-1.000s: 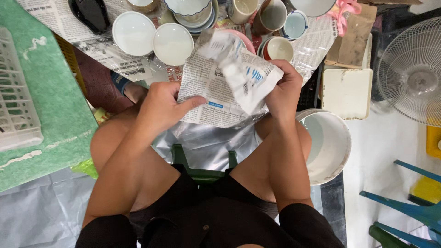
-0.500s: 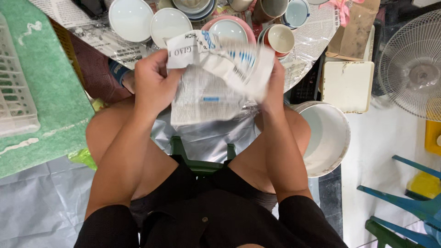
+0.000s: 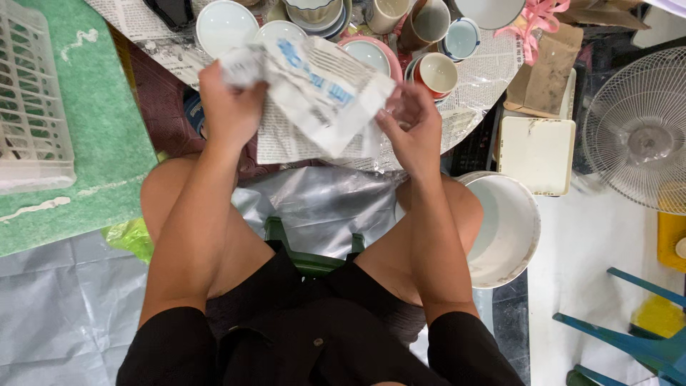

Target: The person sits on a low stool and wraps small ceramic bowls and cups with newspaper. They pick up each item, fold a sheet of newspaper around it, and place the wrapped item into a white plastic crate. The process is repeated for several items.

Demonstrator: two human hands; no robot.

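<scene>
1. seen from above, a seated person holds a crumpled sheet of newspaper [image 3: 314,100] in both hands, in the air above the knees and in front of the near edge of a paper-covered floor mat [image 3: 136,18] full of crockery.
2. the left hand [image 3: 229,104] has its grip clenched around the bunched upper left corner of the newspaper, fingers curled tight into a fist.
3. the right hand [image 3: 411,129] grips the newspaper's right edge; its fingers are bent around the paper, grasping it, thumb side pointing up.
4. whether anything is wrapped inside the newspaper cannot be told.
5. just beyond the newspaper, near the mat's near edge, lie a white plate [image 3: 225,25], a pink-rimmed bowl [image 3: 371,53] and a red-rimmed cup [image 3: 437,73].
6. a white bucket [image 3: 511,229] stands just beside the right knee.
7. a white plastic basket [image 3: 28,107] rests on a green board [image 3: 93,143] at the left.
8. a fan [image 3: 636,129] stands at the right edge.
</scene>
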